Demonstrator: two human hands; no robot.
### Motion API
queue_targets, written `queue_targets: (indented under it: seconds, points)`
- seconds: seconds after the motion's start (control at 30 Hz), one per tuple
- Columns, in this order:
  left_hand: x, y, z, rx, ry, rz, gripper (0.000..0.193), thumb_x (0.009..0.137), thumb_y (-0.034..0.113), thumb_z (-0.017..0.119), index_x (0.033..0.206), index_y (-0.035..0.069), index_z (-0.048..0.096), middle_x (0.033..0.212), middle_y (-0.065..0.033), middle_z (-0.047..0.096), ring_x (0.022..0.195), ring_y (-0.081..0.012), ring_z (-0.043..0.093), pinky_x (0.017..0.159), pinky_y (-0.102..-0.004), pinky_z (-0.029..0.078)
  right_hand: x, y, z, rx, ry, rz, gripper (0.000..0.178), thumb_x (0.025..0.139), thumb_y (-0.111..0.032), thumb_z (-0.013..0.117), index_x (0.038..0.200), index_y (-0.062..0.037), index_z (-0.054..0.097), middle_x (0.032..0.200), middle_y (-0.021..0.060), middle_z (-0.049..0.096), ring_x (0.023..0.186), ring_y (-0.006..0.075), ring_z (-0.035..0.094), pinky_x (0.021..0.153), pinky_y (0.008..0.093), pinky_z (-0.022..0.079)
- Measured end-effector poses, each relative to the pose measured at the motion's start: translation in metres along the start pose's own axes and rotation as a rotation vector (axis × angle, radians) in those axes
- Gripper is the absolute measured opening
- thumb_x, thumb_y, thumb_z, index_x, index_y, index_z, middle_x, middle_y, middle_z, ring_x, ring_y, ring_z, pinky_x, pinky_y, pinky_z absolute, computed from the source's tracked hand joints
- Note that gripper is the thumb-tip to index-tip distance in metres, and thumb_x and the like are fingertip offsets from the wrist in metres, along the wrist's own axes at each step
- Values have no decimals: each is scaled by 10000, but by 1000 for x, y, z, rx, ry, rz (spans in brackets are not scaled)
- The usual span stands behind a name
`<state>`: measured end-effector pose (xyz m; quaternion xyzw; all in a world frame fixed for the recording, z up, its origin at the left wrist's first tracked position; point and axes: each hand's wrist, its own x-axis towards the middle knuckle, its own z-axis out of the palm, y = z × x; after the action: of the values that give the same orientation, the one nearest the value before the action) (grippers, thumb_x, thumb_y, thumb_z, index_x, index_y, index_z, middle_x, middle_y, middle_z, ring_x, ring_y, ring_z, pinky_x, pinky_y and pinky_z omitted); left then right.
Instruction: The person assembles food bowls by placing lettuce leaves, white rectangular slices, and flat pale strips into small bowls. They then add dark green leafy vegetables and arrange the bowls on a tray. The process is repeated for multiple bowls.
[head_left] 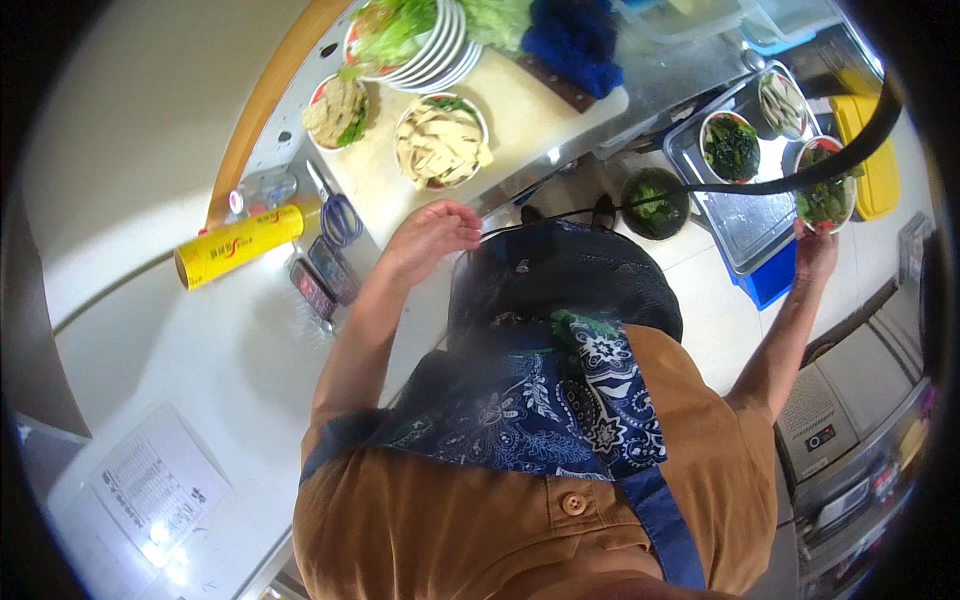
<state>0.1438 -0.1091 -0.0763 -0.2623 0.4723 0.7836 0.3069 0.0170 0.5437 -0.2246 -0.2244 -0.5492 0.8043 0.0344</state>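
At the right, my right hand [817, 252] grips the near rim of a white bowl of leafy greens [826, 198] at the edge of a metal tray [738, 238]. My left hand [435, 240] hovers by the near edge of the cutting board [372, 205], fingers loosely bent and nothing visible in them. Just beyond it stands a bowl of pale flat strips [441, 143]. To that bowl's left is a bowl of beige pieces with greens [337, 112]. The tray also carries a bowl of dark seaweed-like leaves [730, 147] and a bowl of whitish slices [782, 104].
Stacked plates with lettuce [405, 35] and a blue cloth [572, 45] lie farther back. Scissors [340, 218], a yellow roll box [240, 247] and two phones [322, 280] are left. A dark bowl of greens [655, 203] sits lower down. A black cable [760, 187] crosses the view.
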Motion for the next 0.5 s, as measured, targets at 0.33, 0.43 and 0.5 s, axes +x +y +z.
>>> queue_targets:
  seconds: [0.33,0.43,0.5]
  points:
    - [45,-30,-41,-399,195,281,533,868,1,478,1365,65,297,1248,-221,520,1104,-360,568,970,-481,459,-20,-82,220,-225,-524,139,485,767,27,481,1251,45,458,1090,133,581,885,192,612,677,263,571]
    - [64,-27,-41,-530,145,370,603,833,-51,448,1394,80,268,1303,-206,486,1133,-376,552,984,-503,450,-31,-58,276,-279,-672,212,444,779,36,474,1223,41,490,1032,130,589,827,183,619,667,286,589]
    - [67,-29,-40,-543,172,404,620,817,-67,442,1394,89,277,1315,-188,485,1131,-374,554,963,-508,465,-37,-37,310,-428,-635,329,449,794,42,479,1243,34,485,1019,137,613,797,187,646,632,300,597]
